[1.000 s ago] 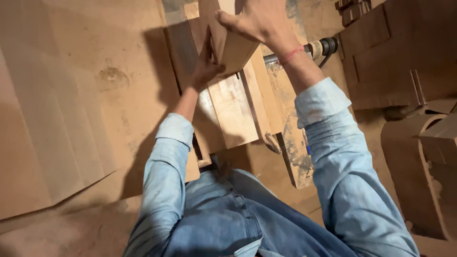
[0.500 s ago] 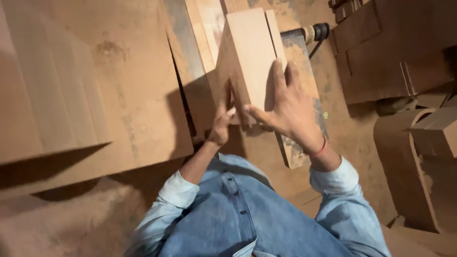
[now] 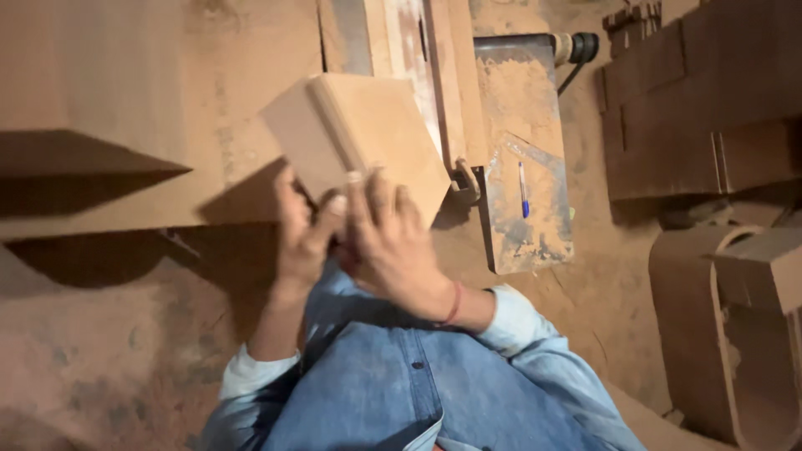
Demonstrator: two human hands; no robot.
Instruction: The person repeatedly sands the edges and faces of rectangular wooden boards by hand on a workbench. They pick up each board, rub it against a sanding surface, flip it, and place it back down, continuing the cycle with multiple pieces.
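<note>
Both hands hold a tan wooden block [image 3: 359,138] up in front of the chest, above the dusty floor [image 3: 125,351]. The left hand [image 3: 302,230] has its grip clamped on the block's lower left edge, thumb up against the near face. The right hand [image 3: 393,242] is closed on the lower right edge, fingers [image 3: 380,188] spread across the face. The block is tilted, one corner pointing up left. Beyond it lies a dusty metal plate [image 3: 526,167] with a blue pen [image 3: 523,190] on it. Curved wooden pieces [image 3: 735,317] stand at the right.
</note>
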